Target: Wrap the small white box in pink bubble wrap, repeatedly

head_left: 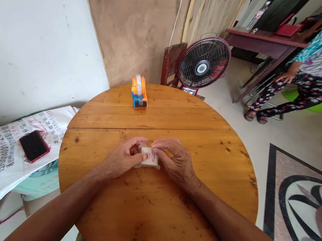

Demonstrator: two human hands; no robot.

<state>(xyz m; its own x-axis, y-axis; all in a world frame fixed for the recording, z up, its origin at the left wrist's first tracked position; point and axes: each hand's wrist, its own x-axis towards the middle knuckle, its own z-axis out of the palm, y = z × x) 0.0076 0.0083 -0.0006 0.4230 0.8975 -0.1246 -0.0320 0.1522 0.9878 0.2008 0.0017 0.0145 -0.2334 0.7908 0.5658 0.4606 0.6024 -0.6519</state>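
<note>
A small white packet [149, 156] with red print, in clear wrapping, is held over the middle of the round wooden table [161, 215]. My left hand [125, 155] grips its left side, with the thumb on top. At its upper right side, my right hand [175, 159] pinches the edge of the packet between thumb and forefinger. Beyond both hands, near the far edge of the table, stands an orange and blue tape dispenser [139, 92] with a roll of tape in it.
A black phone with a red edge [34, 146] lies on white sacks [3, 137] at the left. Behind the table stands a fan [202, 67]. At the right, a person [300, 78] sits beside a dark red table [268, 37].
</note>
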